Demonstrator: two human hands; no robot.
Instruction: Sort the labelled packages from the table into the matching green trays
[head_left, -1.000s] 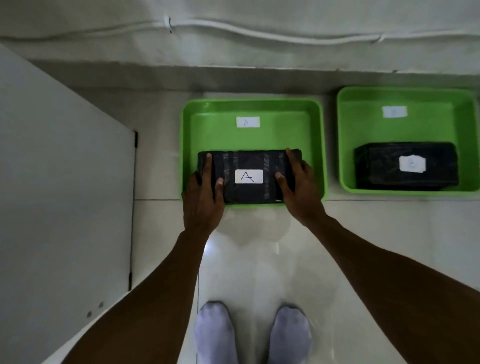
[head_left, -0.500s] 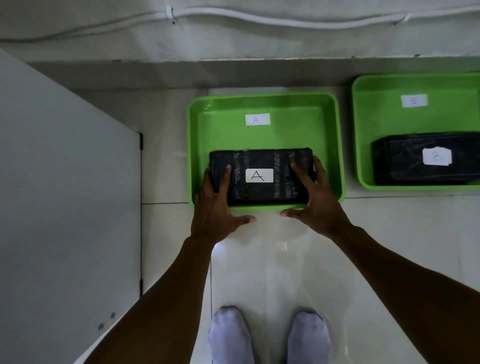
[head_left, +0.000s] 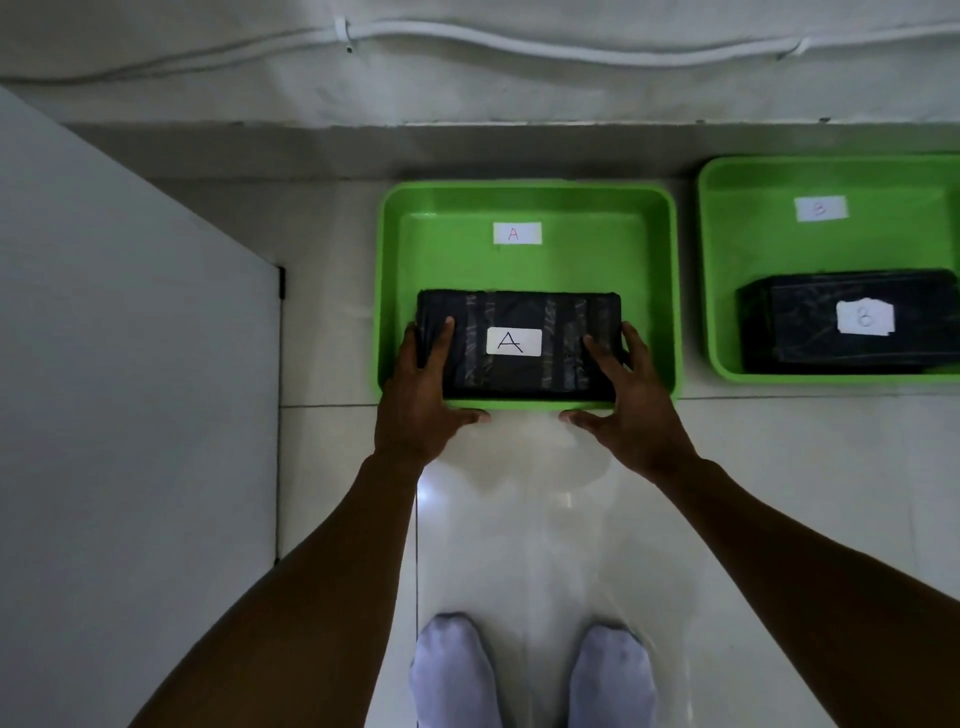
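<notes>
At the near wall of tray A (head_left: 655, 291), my left hand (head_left: 422, 408) and right hand (head_left: 635, 413) lay straight-fingered on package A (head_left: 519, 312), seating it; release seemed next.

Glossy pale tiled floor (head_left: 779, 493), white cable (head_left: 519, 47) along wall.

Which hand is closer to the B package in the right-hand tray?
Right. The right hand rests on the right end of the A package, the side facing the B package. The left hand rests on the left end, farther away.
</notes>
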